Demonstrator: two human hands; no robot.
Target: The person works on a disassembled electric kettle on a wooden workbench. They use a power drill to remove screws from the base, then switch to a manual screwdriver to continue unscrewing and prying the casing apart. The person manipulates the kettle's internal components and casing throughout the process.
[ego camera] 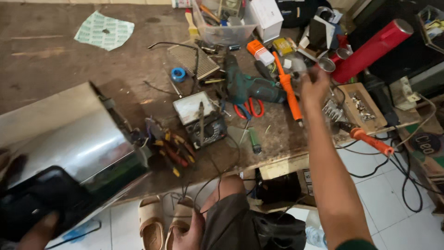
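Reaching step, by the look of it: right hand stretched over workbench toward right edge, fingers curled near orange screwdriver; whether gripping, cannot tell. Screwdriver's long axis from far to near edge, tip toward near edge. Probably needs firm closure on handle. Left hand grasps dark device at near-left corner.

Multimeter on workbench, drill behind it, pliers left, screwdriver right of drill

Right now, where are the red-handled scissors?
In the head view, the red-handled scissors lie mid-bench beneath the green cordless drill, right of the analog multimeter.
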